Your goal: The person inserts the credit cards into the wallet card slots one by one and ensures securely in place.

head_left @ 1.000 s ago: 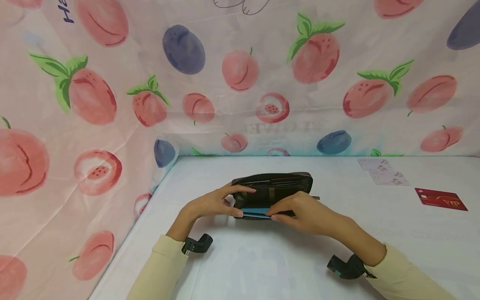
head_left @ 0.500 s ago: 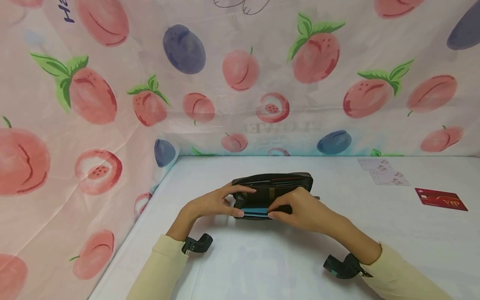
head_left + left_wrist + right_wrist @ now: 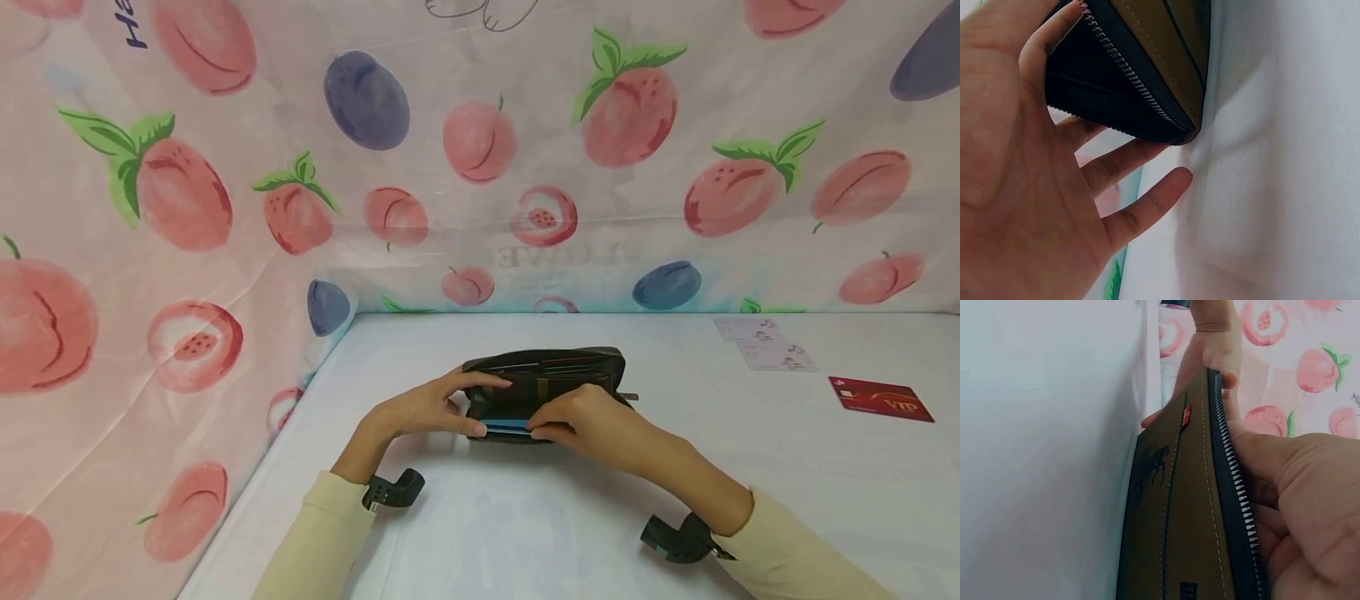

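Observation:
A zip wallet (image 3: 513, 401), dark inside and brown outside, stands unzipped on the white table. My left hand (image 3: 420, 411) holds its left end, with the thumb on the front edge and a finger over the inner divider. In the left wrist view, other fingers of that hand spread behind the wallet's corner. A blue card (image 3: 507, 426) shows low in the front compartment. My right hand (image 3: 596, 421) pinches the card's right part between thumb and forefinger; those fingertips are hidden in the right wrist view behind the zipped edge. More cards (image 3: 577, 362) sit in the rear slots.
A red VIP card (image 3: 882, 398) lies on the table at the right. Two pale cards (image 3: 777, 354) overlap farther back. Behind and to the left hangs a fruit-printed cloth (image 3: 420, 275). A zip pull (image 3: 628, 397) sticks out from the wallet's right end.
My right hand has moved slightly left along the wallet's front compartment. Less of the blue card shows than before. The left hand has kept its place.

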Demonstrator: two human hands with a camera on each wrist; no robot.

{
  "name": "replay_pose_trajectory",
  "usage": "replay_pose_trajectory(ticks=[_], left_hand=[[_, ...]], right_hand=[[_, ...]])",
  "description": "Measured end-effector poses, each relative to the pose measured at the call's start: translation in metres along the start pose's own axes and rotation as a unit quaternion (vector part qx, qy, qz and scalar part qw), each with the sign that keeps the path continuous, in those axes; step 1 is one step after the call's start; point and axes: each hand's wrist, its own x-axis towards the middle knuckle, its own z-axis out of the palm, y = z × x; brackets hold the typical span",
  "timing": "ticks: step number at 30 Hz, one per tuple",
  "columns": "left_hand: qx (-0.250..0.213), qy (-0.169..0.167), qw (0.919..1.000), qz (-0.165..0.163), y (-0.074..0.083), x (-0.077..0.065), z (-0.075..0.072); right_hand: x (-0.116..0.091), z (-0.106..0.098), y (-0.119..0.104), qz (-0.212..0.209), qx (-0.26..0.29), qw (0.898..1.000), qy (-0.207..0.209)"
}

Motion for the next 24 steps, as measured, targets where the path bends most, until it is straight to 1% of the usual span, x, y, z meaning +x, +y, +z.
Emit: replay_pose_trajectory(ticks=[3, 5, 11, 16, 24], left_hand=[[0.005, 0.002, 1.0, 0.001, 0.0004, -0.0007, 0.0], [0.01, 0.002, 0.9999, 0.0, 0.0006, -0.0009, 0.0001], [0.015, 0.0, 0.9999, 0.003, -0.0001, -0.0005, -0.0003], [0.011, -0.001, 0.9999, 0.008, 0.0001, -0.0007, -0.0007], [0.005, 0.002, 1.0, 0.001, 0.0009, -0.0003, -0.0001]], right_hand=[[-0.0005, 0.0017, 0.0027, -0.005, -0.01, 1.0, -0.006], [-0.0011, 0.0025, 0.0045, -0.001, -0.007, 1.0, -0.007], [-0.0019, 0.0037, 0.0082, 0.011, 0.002, 1.0, 0.018], [-0.0017, 0.005, 0.0096, 0.032, 0.002, 0.999, 0.034], [-0.0003, 0.0077, 0.0104, 0.069, 0.012, 0.997, 0.037]])
